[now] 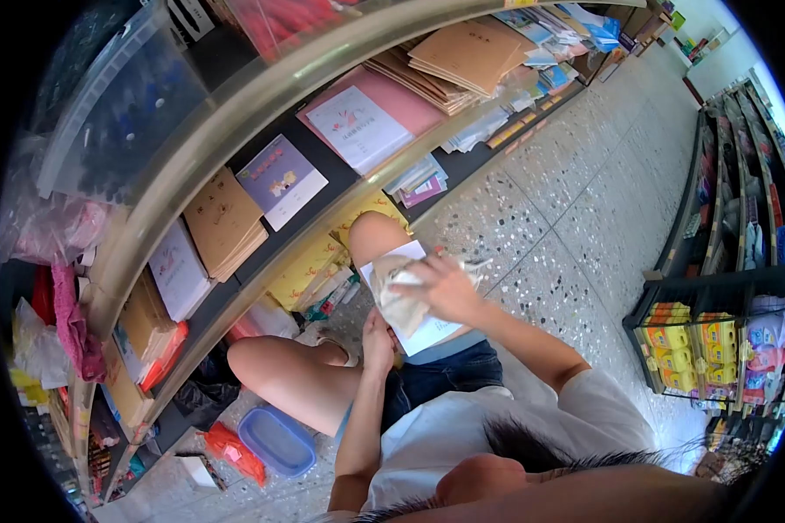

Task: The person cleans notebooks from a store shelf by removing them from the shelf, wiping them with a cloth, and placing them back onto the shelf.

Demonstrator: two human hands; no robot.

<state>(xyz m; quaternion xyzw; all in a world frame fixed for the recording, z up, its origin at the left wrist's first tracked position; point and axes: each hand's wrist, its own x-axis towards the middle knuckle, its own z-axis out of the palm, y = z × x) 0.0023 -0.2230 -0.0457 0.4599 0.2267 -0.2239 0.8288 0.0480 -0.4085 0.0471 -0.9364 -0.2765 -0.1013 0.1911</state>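
A white booklet [427,334] with some print lies tilted across my raised thigh. My left hand [378,342] is closed on its near left edge, with the fingertips partly hidden. A crumpled off-white cloth [399,305] is bunched under my right hand [445,289], pressed onto the booklet's face. My right fingers are curled over the cloth and slightly blurred. The cloth and hand cover most of the booklet's cover.
Left and ahead, a curved shelf carries brown notebooks [222,222], a purple booklet [281,181] and paper stacks. On the speckled floor are a blue plastic basin [277,442] and an orange bag [234,453]. At right stands a black rack [698,336] of packaged goods.
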